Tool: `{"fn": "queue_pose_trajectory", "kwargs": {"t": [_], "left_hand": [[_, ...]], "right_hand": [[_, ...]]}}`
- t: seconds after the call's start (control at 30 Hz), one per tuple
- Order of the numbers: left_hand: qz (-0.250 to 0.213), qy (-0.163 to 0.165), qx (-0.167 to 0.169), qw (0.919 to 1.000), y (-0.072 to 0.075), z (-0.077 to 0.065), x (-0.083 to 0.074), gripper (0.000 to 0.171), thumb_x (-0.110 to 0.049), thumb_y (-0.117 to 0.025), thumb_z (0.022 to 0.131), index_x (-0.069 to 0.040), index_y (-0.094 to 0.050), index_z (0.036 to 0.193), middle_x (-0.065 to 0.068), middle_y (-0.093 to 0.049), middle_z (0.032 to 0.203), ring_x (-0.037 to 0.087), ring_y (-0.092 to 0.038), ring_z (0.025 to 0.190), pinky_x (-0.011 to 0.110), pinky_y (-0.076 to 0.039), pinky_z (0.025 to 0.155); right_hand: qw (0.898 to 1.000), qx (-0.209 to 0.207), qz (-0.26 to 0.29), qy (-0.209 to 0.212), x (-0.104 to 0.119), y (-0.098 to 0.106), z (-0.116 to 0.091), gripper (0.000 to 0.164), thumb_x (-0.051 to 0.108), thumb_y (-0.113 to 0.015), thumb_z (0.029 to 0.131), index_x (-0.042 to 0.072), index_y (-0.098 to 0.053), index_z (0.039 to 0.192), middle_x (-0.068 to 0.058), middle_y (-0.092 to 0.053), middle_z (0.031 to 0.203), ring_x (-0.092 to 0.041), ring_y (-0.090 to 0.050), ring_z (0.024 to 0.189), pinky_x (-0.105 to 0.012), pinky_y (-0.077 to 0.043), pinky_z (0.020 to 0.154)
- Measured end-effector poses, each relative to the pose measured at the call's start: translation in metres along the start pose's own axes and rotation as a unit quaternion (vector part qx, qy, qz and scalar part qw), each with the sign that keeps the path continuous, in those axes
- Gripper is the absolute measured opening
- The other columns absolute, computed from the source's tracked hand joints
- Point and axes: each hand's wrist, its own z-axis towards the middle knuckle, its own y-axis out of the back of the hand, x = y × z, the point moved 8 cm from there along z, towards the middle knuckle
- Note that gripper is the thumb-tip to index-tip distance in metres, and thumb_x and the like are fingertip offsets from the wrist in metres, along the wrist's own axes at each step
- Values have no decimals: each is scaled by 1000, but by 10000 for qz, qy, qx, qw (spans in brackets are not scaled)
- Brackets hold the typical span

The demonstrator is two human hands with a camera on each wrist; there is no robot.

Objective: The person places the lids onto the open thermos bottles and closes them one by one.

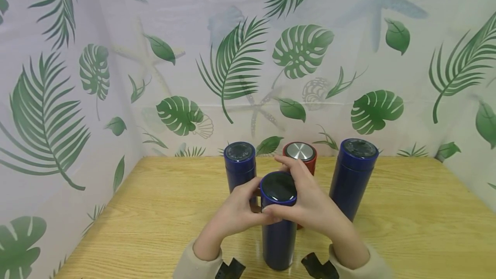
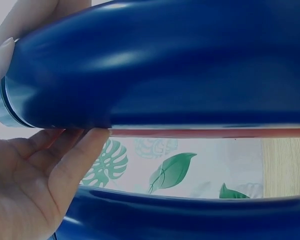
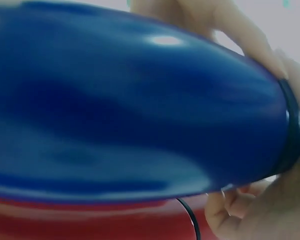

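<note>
A dark blue thermos bottle (image 1: 278, 244) with a glossy black lid top stands upright on the near part of the table. From the left, my left hand (image 1: 234, 214) holds its upper part, fingers and thumb curved around it. My right hand (image 1: 314, 201) grips the same bottle at the cap from the other side, its thumb across the front near the left thumb. In the left wrist view the bottle's blue body (image 2: 165, 65) fills the top, above the left fingers (image 2: 72, 165). The right wrist view shows the right hand (image 3: 270, 210) at the cap seam.
Behind the held bottle stands a red thermos (image 1: 301, 152) with a silver lid, partly hidden by the right hand. Another blue thermos (image 1: 240, 171) is at back left, and a further blue one (image 1: 353, 180) at right. A leaf-printed curtain (image 1: 240, 63) borders the wooden table (image 1: 155, 210).
</note>
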Motion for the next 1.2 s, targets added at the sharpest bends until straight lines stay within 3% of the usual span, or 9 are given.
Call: {"fn": "queue_pose_trajectory", "kwargs": {"t": [0.1, 0.2, 0.3, 0.4, 0.5, 0.63, 0.8, 1.0, 1.2], "left_hand": [[3, -36, 12, 10000, 0, 0, 1, 50, -8, -69, 76, -7, -47, 120, 11, -57, 108, 14, -57, 95, 27, -51, 67], [83, -50, 4, 10000, 0, 0, 1, 50, -9, -70, 76, -9, -48, 120, 8, -57, 107, 14, -57, 93, 27, -51, 66], [105, 11, 28, 9999, 0, 0, 2, 52, -10, -71, 74, -11, -47, 121, 4, -57, 108, 13, -57, 92, 28, -52, 64], [78, 59, 70, 9999, 0, -1, 2, 55, -11, -72, 73, -12, -47, 122, 3, -56, 109, 13, -57, 92, 28, -52, 64], [96, 37, 61, 9999, 0, -1, 1, 55, -11, -72, 73, -10, -47, 122, 5, -56, 108, 13, -57, 92, 28, -52, 63], [147, 14, 29, 9999, 1, 0, 0, 55, -9, -73, 73, -9, -47, 122, 6, -56, 108, 12, -57, 91, 27, -52, 63], [117, 87, 19, 9999, 0, 0, 1, 57, -5, -73, 72, -7, -46, 122, 8, -56, 110, 13, -56, 91, 27, -51, 63], [99, 115, 50, 9999, 0, -1, 0, 52, -6, -71, 74, -7, -47, 120, 9, -57, 106, 12, -56, 91, 26, -51, 65], [133, -18, 27, 9999, 1, -1, -3, 52, -9, -71, 74, -8, -47, 120, 7, -57, 106, 12, -57, 90, 27, -51, 64]], "right_hand": [[9998, -88, -149, -45, 1, -1, 0, 79, 29, -76, 69, 16, -30, 132, -6, -43, 107, -17, -47, 90, -33, -46, 70], [9999, 42, 37, 127, 2, -2, 0, 76, 26, -73, 72, 15, -29, 133, -8, -44, 116, -20, -48, 101, -37, -46, 76], [9958, 383, 698, 462, 4, -3, -1, 70, 15, -67, 78, 15, -25, 135, -11, -40, 127, -24, -45, 111, -38, -44, 83], [9838, 739, 1435, 784, 7, -2, -3, 68, 2, -59, 82, 14, -21, 137, -13, -34, 133, -26, -43, 115, -34, -43, 85], [9772, 886, 1672, 962, 10, 0, -4, 65, -2, -56, 83, 11, -22, 136, -10, -28, 137, -25, -41, 116, -29, -43, 86], [9826, 764, 1429, 907, 9, 2, -4, 65, 0, -60, 81, 12, -25, 134, -6, -30, 135, -21, -45, 111, -30, -43, 84], [9924, 457, 1062, 423, 2, 1, -2, 77, 10, -71, 75, 18, -24, 135, -7, -46, 119, -17, -54, 95, -31, -46, 80], [9998, -123, 125, 42, -1, 2, 1, 80, 27, -77, 67, 17, -32, 132, -4, -44, 102, -15, -47, 87, -31, -46, 70], [9996, -14, -4, 291, 2, -1, 1, 74, 24, -73, 72, 15, -31, 132, -5, -45, 114, -18, -47, 101, -36, -46, 77]]}}
